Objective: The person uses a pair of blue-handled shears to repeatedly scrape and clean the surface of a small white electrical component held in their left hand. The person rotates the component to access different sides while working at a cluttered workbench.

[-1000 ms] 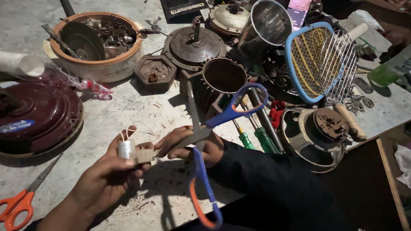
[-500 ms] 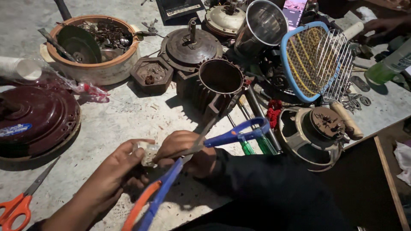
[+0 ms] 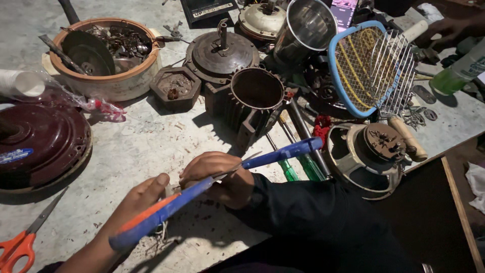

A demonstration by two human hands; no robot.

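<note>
My right hand (image 3: 217,174), in a dark sleeve, grips a pair of blue-and-orange-handled scissors (image 3: 156,217) near the pivot. The scissors are spread wide. One blue handle (image 3: 283,151) points up to the right, and the orange-and-blue handle lies across my left hand (image 3: 134,205). My left hand's fingertips meet the right hand's, pinching a small pale part (image 3: 169,191) that is mostly hidden between them. Thin wire strands (image 3: 160,233) hang below my left hand. Both hands are over the grey worktop (image 3: 146,146).
Around the hands are a maroon fan cover (image 3: 40,141), orange scissors (image 3: 20,247), a bowl of metal scrap (image 3: 101,55), a finned motor housing (image 3: 252,96), green screwdrivers (image 3: 289,171), a speaker (image 3: 369,151) and a blue swatter racket (image 3: 374,65). Another person's hand (image 3: 449,30) is at the top right.
The scissors have swung from standing upright to lying flat across both hands. My hands have closed together, and the small cylinder with wires in my left hand is now mostly hidden.
</note>
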